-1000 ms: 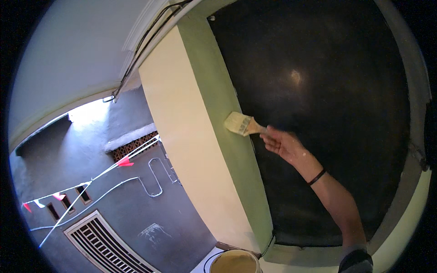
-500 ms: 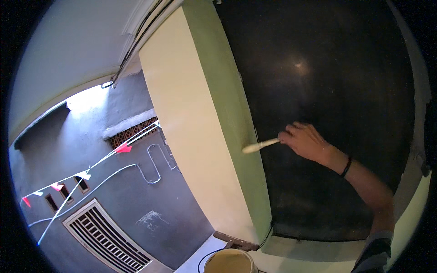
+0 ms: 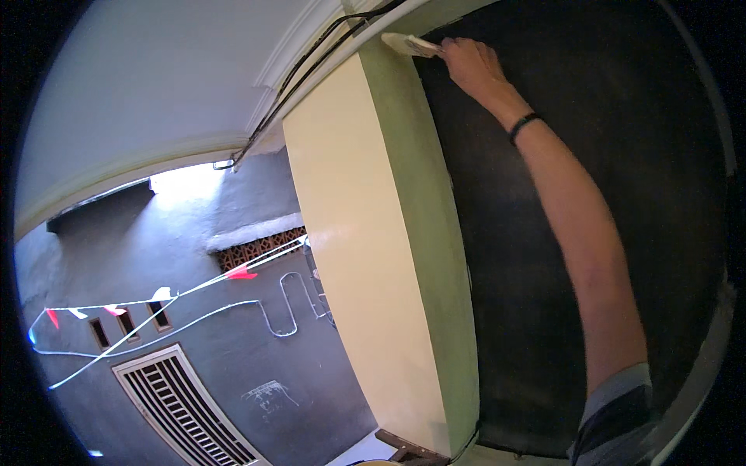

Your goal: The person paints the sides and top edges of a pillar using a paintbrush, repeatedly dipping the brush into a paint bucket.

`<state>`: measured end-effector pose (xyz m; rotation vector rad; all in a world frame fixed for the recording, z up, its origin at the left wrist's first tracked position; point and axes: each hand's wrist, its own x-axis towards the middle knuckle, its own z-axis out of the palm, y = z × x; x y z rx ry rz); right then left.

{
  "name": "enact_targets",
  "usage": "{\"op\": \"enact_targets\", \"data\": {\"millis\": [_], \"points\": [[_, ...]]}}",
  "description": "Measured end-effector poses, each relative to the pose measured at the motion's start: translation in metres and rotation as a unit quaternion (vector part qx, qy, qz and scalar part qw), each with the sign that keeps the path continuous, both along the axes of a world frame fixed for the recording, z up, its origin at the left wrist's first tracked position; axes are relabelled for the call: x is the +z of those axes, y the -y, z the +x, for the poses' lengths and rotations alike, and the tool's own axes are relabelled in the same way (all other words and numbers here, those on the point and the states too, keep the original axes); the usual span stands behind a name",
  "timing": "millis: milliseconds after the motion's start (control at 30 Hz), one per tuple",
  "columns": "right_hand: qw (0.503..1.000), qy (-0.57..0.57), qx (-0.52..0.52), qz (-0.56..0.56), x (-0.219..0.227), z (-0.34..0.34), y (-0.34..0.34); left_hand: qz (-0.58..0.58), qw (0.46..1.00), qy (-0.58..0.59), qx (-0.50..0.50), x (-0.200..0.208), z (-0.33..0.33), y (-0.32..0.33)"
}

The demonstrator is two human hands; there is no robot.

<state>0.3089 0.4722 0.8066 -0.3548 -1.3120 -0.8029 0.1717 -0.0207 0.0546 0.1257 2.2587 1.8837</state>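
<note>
My right hand [image 3: 475,70] is raised high, its fingers closed round the handle of a paintbrush [image 3: 412,45] with pale, paint-coated bristles. The bristles lie at the top of a narrow green wall strip [image 3: 435,233], close under the ceiling edge; whether they press on it is hard to tell. Left of the strip is the pillar's cream face [image 3: 346,194], and to its right a large dark panel [image 3: 536,256] passes behind my arm. A black band [image 3: 524,126] circles my wrist. My left hand is out of sight.
Black cables [image 3: 299,70] run along the ceiling edge beside the brush. A bucket rim [image 3: 377,463] just shows at the bottom, near a brown wooden piece [image 3: 408,445]. Farther left, a string of red and white flags [image 3: 242,272] crosses before a grey wall with a barred white frame [image 3: 183,404].
My right hand has carried the paintbrush from midway up the green strip to its top, with the arm stretched out. The view has shifted upward, so less of the bucket shows.
</note>
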Motion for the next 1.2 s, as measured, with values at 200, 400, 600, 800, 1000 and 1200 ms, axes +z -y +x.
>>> {"op": "enact_targets", "data": {"millis": [200,400,600,800,1000,1200], "points": [[0.998,0.058,-0.006,0.015,-0.005,-0.030,-0.008,0.037,0.999,-0.022,-0.027,0.019,0.008,0.003],[0.965,0.248,0.086,0.010,-0.093,0.025,-0.004,0.046,0.999,0.015,-0.008,0.014,0.007,0.000],[0.984,0.164,0.070,0.031,-0.057,0.066,-0.021,0.019,0.999,0.019,-0.045,0.030,-0.007,0.004],[0.997,-0.024,0.062,0.030,0.036,0.002,-0.031,0.024,0.999,0.031,0.003,0.023,-0.017,0.004],[0.994,-0.045,0.091,-0.032,0.050,-0.044,-0.028,0.047,0.995,0.056,0.063,0.033,-0.005,0.009],[0.973,0.049,0.211,0.077,0.021,-0.027,-0.049,0.037,0.995,0.066,0.067,0.047,-0.001,0.019]]}}
